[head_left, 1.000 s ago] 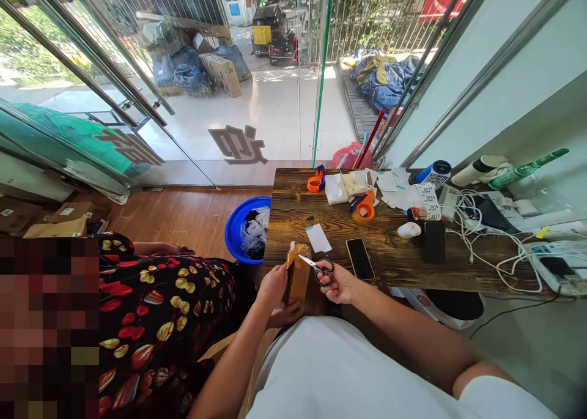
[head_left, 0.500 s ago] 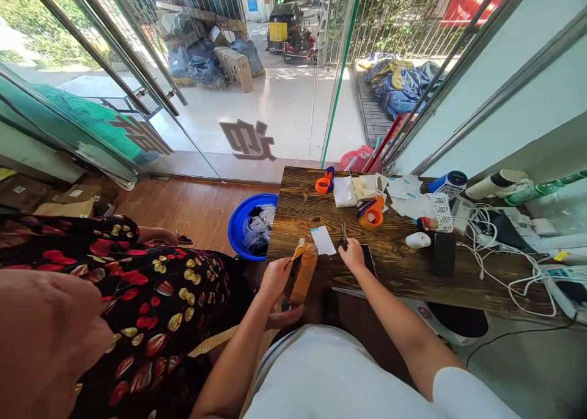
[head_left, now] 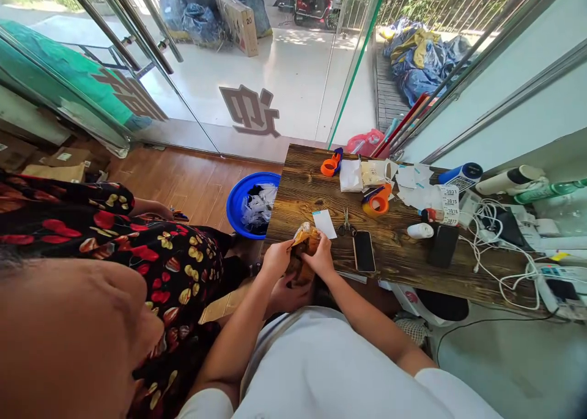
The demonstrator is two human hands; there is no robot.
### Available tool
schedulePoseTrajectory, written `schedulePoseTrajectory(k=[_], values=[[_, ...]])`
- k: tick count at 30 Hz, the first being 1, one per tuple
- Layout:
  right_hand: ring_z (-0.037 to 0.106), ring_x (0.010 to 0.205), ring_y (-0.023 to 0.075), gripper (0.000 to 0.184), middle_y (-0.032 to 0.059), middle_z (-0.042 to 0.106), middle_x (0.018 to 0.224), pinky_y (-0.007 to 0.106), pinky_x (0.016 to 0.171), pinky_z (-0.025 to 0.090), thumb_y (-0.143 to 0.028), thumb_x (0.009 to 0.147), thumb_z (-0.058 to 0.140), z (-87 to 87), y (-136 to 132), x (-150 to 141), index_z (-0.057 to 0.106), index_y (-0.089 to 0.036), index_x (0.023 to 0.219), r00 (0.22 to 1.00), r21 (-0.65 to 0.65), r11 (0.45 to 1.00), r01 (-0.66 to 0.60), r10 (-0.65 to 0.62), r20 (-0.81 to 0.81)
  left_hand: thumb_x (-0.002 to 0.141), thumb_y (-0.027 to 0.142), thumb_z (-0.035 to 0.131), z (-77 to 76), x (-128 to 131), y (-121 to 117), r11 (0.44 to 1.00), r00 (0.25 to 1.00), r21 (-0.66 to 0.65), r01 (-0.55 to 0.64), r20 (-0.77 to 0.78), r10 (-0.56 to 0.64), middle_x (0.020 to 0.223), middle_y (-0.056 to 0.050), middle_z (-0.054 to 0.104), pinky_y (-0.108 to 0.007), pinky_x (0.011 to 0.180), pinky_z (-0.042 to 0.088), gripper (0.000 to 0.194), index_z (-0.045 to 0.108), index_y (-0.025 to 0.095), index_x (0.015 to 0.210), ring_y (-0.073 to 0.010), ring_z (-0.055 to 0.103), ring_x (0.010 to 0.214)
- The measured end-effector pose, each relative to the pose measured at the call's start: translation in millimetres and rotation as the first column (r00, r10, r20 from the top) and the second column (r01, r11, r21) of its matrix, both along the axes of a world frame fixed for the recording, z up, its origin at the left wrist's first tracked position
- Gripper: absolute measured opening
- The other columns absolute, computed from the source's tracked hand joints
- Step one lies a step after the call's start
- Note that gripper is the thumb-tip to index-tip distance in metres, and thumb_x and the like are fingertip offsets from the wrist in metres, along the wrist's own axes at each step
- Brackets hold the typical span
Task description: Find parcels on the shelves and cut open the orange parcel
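Observation:
A brown taped package (head_left: 302,272), crumpled and opened at its top, is held in front of me at the table's near left edge. My left hand (head_left: 277,261) pinches its upper left side. Across from it, my right hand (head_left: 321,257) grips the upper right side with the fingers bent over the rim. Another person's hand (head_left: 287,295) supports the package from below. What lies inside is too dark to make out. Scissors (head_left: 347,222) lie on the wooden table beyond my right hand, between a white card (head_left: 324,223) and a phone (head_left: 364,252).
A blue bin (head_left: 232,211) of scraps stands left of the wooden table (head_left: 298,186). Tape dispensers (head_left: 376,202), labels (head_left: 449,202), a dark box (head_left: 443,246) and tangled white cables (head_left: 488,241) lie on the table. A person in a flowered garment (head_left: 183,266) is close at my left.
My right hand has let go of the scissors, leaving them on the table, and has moved left onto the package. The phone is now uncovered. The view has tilted downward.

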State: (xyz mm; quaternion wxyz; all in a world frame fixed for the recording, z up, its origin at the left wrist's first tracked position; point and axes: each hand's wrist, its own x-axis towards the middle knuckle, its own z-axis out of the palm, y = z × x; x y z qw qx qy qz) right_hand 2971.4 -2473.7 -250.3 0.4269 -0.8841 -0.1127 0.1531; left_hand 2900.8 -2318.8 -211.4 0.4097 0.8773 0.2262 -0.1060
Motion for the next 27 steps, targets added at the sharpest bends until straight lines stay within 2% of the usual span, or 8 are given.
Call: schedulePoseTrajectory(k=[4, 11, 14, 17, 19, 22, 24, 27], values=[[0.041, 0.127, 0.0294, 0.081, 0.0146, 0.045, 0.136, 0.046, 0.11, 0.031, -0.026, 0.06, 0.067, 2.3, -14, 4, 0.036, -0.017, 0.134, 0.991, 0.132, 0.991, 0.006, 0.012, -0.134, 0.084, 0.015, 0.049, 4.0, 6, 7, 0.999, 0.999, -0.026, 0.033, -0.008, -0.033, 0.109, -0.007, 0.069, -0.027, 0.083, 0.046, 0.04, 0.065, 0.024, 0.119, -0.0201, 0.063, 0.095], [0.057, 0.115, 0.02, 0.07, 0.0112, 0.049, 0.139, 0.034, 0.097, 0.048, -0.019, 0.068, 0.052, -2.9, -48, 12, 0.036, -0.02, 0.136, 0.945, 0.303, 0.95, -0.078, 0.168, -0.282, 0.083, 0.017, 0.053, 8.4, 14, 12, 0.992, 0.993, -0.052, 0.115, 0.025, -0.114, 0.105, -0.003, 0.07, -0.024, 0.08, 0.047, 0.034, 0.069, 0.024, 0.112, -0.0189, 0.063, 0.092], [0.056, 0.116, 0.0208, 0.07, 0.0122, 0.046, 0.14, 0.035, 0.097, 0.047, -0.019, 0.068, 0.052, -6.6, -54, 11, 0.034, -0.019, 0.136, 0.948, 0.321, 0.944, -0.076, 0.167, -0.269, 0.082, 0.013, 0.053, 8.5, 15, 6, 0.994, 0.994, -0.023, 0.106, 0.037, -0.105, 0.11, -0.005, 0.068, -0.024, 0.084, 0.047, 0.036, 0.067, 0.023, 0.113, -0.0182, 0.062, 0.095], [0.047, 0.123, 0.0242, 0.069, 0.012, 0.046, 0.136, 0.041, 0.103, 0.041, -0.02, 0.066, 0.057, -7.3, -54, 8, 0.036, -0.02, 0.131, 0.972, 0.285, 0.957, -0.044, 0.108, -0.21, 0.083, 0.015, 0.054, 10.0, 11, -2, 0.993, 0.992, 0.044, 0.105, 0.063, -0.108, 0.122, -0.003, 0.062, -0.024, 0.086, 0.047, 0.033, 0.066, 0.025, 0.112, -0.0181, 0.06, 0.1], [0.043, 0.125, 0.0266, 0.067, 0.0126, 0.045, 0.132, 0.046, 0.105, 0.038, -0.019, 0.065, 0.06, -3.8, -54, 4, 0.037, -0.02, 0.128, 0.984, 0.25, 0.968, -0.019, 0.062, -0.164, 0.084, 0.019, 0.056, 10.9, 5, -4, 0.975, 0.979, 0.147, 0.166, 0.094, -0.181, 0.131, -0.003, 0.056, -0.027, 0.093, 0.045, 0.025, 0.069, 0.025, 0.104, -0.0208, 0.056, 0.109], [0.038, 0.126, 0.0289, 0.054, 0.0125, 0.039, 0.13, 0.049, 0.107, 0.034, -0.015, 0.065, 0.061, 8.2, -51, 0, 0.048, -0.021, 0.117, 0.996, 0.204, 0.979, -0.025, 0.042, -0.079, 0.083, 0.019, 0.06, 10.2, -1, 2, 0.9, 0.936, 0.349, 0.263, 0.133, -0.325, 0.147, -0.003, 0.038, -0.043, 0.11, 0.029, 0.014, 0.072, 0.022, 0.089, -0.0281, 0.037, 0.13], [0.034, 0.128, 0.0297, 0.034, 0.0102, 0.035, 0.131, 0.049, 0.11, 0.029, -0.013, 0.069, 0.059, 18.7, -47, 0, 0.06, -0.022, 0.102, 0.992, 0.12, 0.985, -0.125, 0.12, 0.045, 0.081, 0.019, 0.061, 8.8, -2, 9, 0.862, 0.911, 0.401, 0.309, 0.136, -0.39, 0.15, -0.002, 0.033, -0.05, 0.112, 0.021, 0.011, 0.072, 0.021, 0.077, -0.0295, 0.03, 0.133], [0.028, 0.13, 0.0316, 0.025, 0.0066, 0.03, 0.14, 0.051, 0.111, 0.024, -0.011, 0.076, 0.053, 31.4, -38, 2, 0.07, -0.023, 0.09, 0.931, -0.067, 0.955, -0.29, 0.298, 0.211, 0.08, 0.021, 0.06, 8.9, -2, 19, 0.855, 0.887, 0.353, 0.381, 0.123, -0.446, 0.14, -0.002, 0.044, -0.045, 0.109, 0.028, 0.018, 0.068, 0.02, 0.063, -0.0256, 0.036, 0.128]])
